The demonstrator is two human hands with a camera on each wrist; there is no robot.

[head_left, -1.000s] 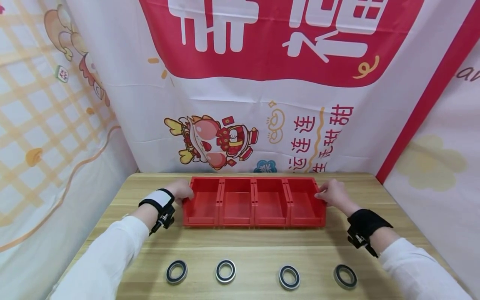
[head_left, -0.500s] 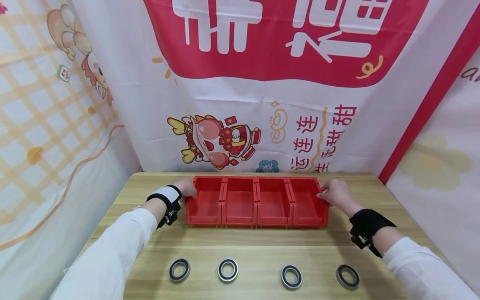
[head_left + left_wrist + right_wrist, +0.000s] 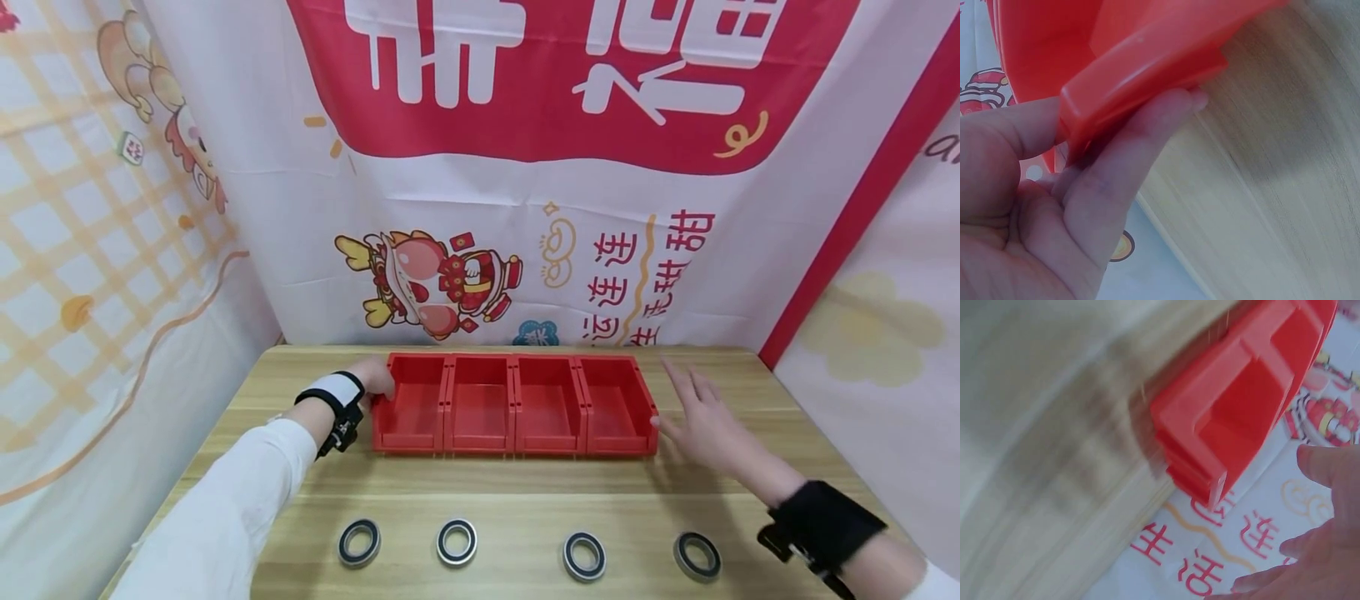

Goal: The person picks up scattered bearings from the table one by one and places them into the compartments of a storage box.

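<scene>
A red tray [image 3: 514, 451] of four joined open bins lies across the back of the wooden table. My left hand [image 3: 372, 379] grips its left end wall; in the left wrist view the fingers [image 3: 1141, 150] curl round the red rim [image 3: 1147, 69]. My right hand [image 3: 701, 417] hovers open just right of the tray's right end, fingers spread, touching nothing. The right wrist view shows the tray's corner [image 3: 1210, 425] apart from the fingers [image 3: 1329, 465]. Four black-and-steel bearing rings [image 3: 358, 542] [image 3: 456, 542] [image 3: 583, 555] [image 3: 697, 557] lie in a row near the front edge.
Printed cloth banners [image 3: 525, 167] wall the table at the back and on both sides. Bare wood [image 3: 510, 492] lies between the tray and the row of rings.
My right hand has let go of the tray's right end, opened and drawn back to the right. The left hand keeps its grip. The tray has shifted slightly.
</scene>
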